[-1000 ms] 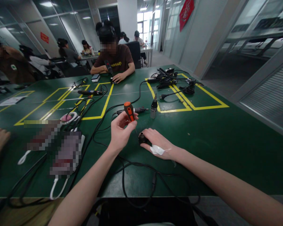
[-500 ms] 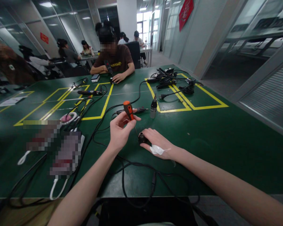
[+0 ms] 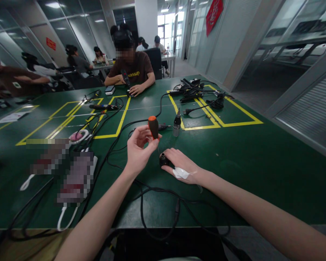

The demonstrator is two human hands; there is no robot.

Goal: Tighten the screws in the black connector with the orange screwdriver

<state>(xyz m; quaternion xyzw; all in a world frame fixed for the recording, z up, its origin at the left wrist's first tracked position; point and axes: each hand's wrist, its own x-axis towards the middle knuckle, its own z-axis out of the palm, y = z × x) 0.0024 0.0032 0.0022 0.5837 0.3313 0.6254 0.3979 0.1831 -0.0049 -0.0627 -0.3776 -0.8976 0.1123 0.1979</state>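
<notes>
Between the thumb and fingers of my left hand [image 3: 141, 146] is a screwdriver [image 3: 153, 127] with an orange and dark handle. It is nearly upright, its thin shaft pointing down beside a small black round part [image 3: 163, 158]. My right hand [image 3: 182, 165], with a white patch near the wrist, grips that part on the green table [image 3: 247, 163]. Just beyond my hands a black and clear cylindrical tool [image 3: 176, 124] stands upright with its tip up. A dark pen-like tool [image 3: 164, 127] lies partly hidden behind the screwdriver and my left hand.
Black cables [image 3: 176, 206] loop across the near table. Two blurred packs [image 3: 77, 177] with white straps and a tape roll [image 3: 79, 136] lie left. A cable pile [image 3: 190, 88] sits at the back right. Across the table, a person [image 3: 137, 70] holds a tool.
The screwdriver handle has shifted slightly right and turned in my left fingers, standing more upright. My right hand is unmoved. At the far left, a person has shifted position.
</notes>
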